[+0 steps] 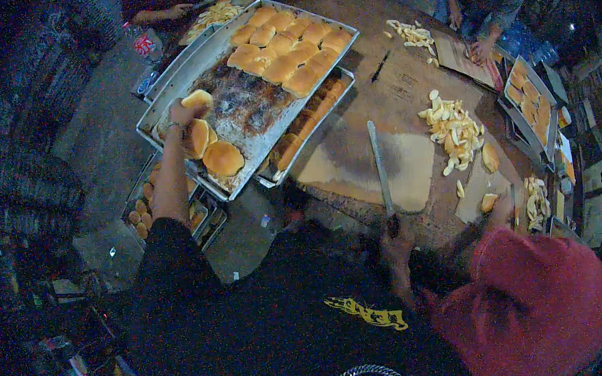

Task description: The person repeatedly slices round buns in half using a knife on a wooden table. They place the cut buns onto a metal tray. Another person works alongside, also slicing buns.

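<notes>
My left hand (185, 114) reaches over a metal baking tray (162, 90) and has its fingers around a golden bread bun (198, 98). Just below that hand, more buns stand tilted or lie in the tray's near corner, one round bun (223, 159) among them. Several rows of joined buns (288, 46) fill the far part of the tray. Between them the dark, scorched tray bottom shows. Low in front of my body, my right hand (398, 246) grips a long-bladed knife (379, 165), its blade pointing away from me above a cutting board (404, 171).
Another tray of bread (311, 122) sits under the first. Bread slices (451, 129) lie heaped on the wooden table (360, 8). A person in a red top (536, 296) is close on my right; other people work across the table. Further trays (529, 98) stand at right.
</notes>
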### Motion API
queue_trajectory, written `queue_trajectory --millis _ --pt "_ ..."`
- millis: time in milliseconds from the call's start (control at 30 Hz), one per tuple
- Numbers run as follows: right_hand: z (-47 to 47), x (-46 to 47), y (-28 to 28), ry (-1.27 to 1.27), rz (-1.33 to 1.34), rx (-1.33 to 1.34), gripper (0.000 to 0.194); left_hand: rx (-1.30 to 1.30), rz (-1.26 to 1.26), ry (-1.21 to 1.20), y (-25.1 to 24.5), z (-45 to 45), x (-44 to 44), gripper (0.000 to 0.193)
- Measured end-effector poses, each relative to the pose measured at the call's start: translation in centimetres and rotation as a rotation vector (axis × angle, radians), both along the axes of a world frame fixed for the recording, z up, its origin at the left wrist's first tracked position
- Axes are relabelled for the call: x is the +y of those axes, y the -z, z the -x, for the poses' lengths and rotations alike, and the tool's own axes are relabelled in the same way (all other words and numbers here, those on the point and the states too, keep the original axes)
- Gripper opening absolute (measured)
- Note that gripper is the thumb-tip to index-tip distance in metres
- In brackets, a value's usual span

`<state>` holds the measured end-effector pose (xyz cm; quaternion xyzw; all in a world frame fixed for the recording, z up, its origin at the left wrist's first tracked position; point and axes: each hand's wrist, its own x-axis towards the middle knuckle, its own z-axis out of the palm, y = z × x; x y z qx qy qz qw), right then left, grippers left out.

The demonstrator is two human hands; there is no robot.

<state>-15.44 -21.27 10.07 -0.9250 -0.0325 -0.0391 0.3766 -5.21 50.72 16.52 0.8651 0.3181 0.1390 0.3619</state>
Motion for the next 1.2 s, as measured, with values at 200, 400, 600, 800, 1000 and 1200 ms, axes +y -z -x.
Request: queue_trajectory --millis 200,400,600,800,1000,1200 --pt "2.9 -1.1 0.6 0.007 0.066 -0.106 0.029 -0.209 0.528 -0.163 1.7 -0.4 3.8 0.084" --pt "4.7 -2.0 2.3 0.089 0.102 -0.194 0.038 -0.38 0.541 -0.186 -1.2 -4.2 4.8 0.063" --pt "4.9 -2.4 4.6 0.077 -0.013 0.051 0.045 -0.598 -0.121 0.427 -10.2 -11.6 -8.9 0.066" --pt "3.7 -1.3 6.3 0.155 0.003 -0.025 0.059 -0.69 -0.028 0.744 -8.6 -14.0 -36.1 0.094" --pt "5.2 -1.5 7.8 0.288 0.032 0.24 0.064 0.126 -0.238 1.19 1.7 -9.1 -49.8 0.097" --pt "9.0 -1.2 6.2 0.154 -0.071 0.273 0.073 0.27 -0.483 1.289 10.6 -6.2 -52.6 0.09"
